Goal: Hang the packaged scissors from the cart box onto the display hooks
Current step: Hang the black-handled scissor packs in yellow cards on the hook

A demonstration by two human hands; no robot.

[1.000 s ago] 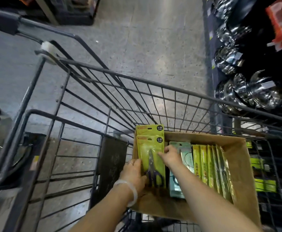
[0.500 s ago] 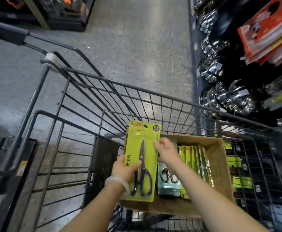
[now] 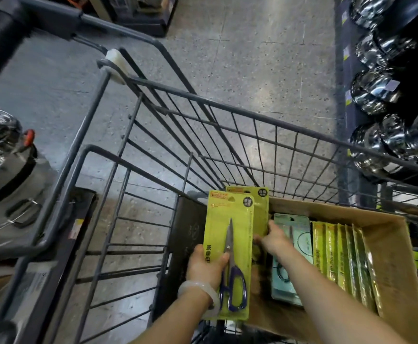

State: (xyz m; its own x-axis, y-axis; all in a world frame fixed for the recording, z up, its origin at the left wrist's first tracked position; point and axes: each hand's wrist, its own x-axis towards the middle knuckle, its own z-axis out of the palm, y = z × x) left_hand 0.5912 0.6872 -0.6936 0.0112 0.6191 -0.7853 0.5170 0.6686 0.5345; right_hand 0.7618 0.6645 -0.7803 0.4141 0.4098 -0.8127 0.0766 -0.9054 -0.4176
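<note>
The front scissors package (image 3: pixel 228 247) is a lime-yellow card with dark lettering and a red strip on top; its steel-bladed scissors have dark blue handles. A pale teal package (image 3: pixel 293 247) sits beside glossy yellow-green packages (image 3: pixel 344 264) in the plain brown cardboard box (image 3: pixel 391 256). The wire cart (image 3: pixel 228 135) is dark grey, the speckled floor (image 3: pixel 240 58) light grey. The shelved pots (image 3: pixel 374 93) are mirror-silver.

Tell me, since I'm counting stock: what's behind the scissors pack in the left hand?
Behind the front scissors pack, gripped by the left hand, a second yellow-green pack shows its top and right edge; the right hand holds it. Its contents are covered.
</note>
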